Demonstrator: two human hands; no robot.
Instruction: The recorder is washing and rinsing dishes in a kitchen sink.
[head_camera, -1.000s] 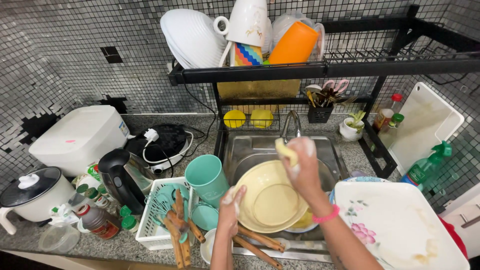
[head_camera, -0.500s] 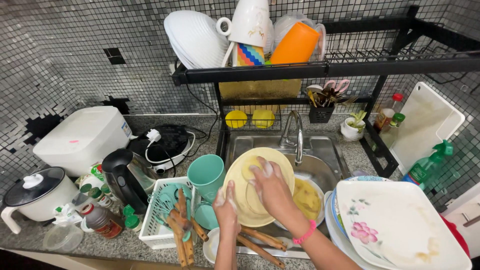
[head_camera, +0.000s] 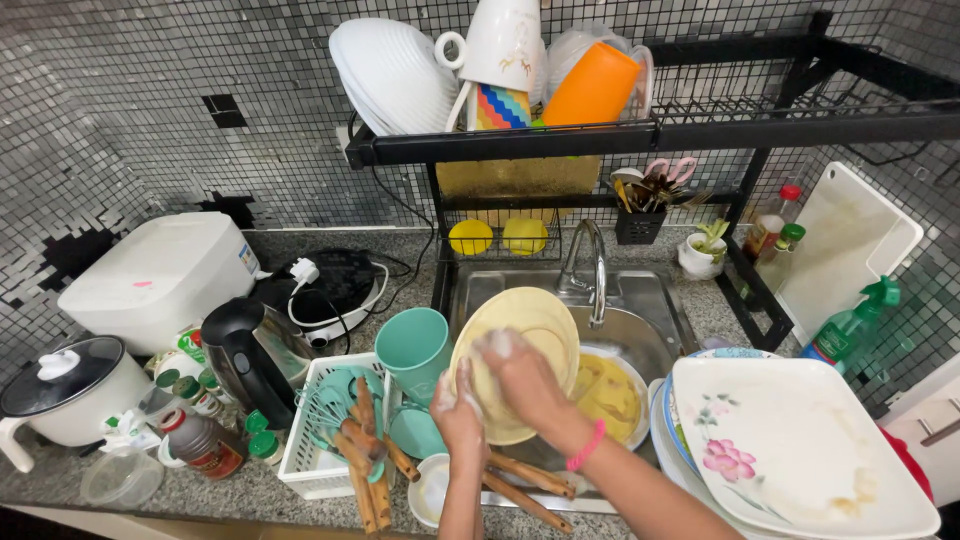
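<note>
Hidden: the sponge or cloth, if any, is covered by the right hand (head_camera: 525, 378); I cannot tell what it presses with.
Cut off: both forearms run out of the bottom edge; the square flowered plate (head_camera: 800, 440) is clipped at lower right.
Hard to make out: the left hand's (head_camera: 458, 402) fingertips are behind the plate rim and smeared with suds.
Left hand: curled round the lower left edge of the yellow plate (head_camera: 535, 320), gripping the rim.
Right hand: fingers bent and pressed flat against the plate's face, foam on the knuckles, a pink band at the wrist.
Yellow plate: round, pale, smooth, tilted upright over the steel sink (head_camera: 650, 310), left of the tap (head_camera: 592, 262).
Second dish: a round yellow-stained plate (head_camera: 612, 395) lies low in the sink, just right of the hands.
Cup: a teal plastic cup (head_camera: 414, 350), tapered, stands beside the held plate's left edge.
Basket: a white slotted plastic basket (head_camera: 300, 440) holds wooden spoons (head_camera: 368, 450), matte and brown.
Kettle: a glossy black kettle (head_camera: 245, 355) sits on the speckled granite counter (head_camera: 240, 495).
Rack: a black wire rack (head_camera: 700, 125) above carries white bowls and an orange cup (head_camera: 592, 88).
</note>
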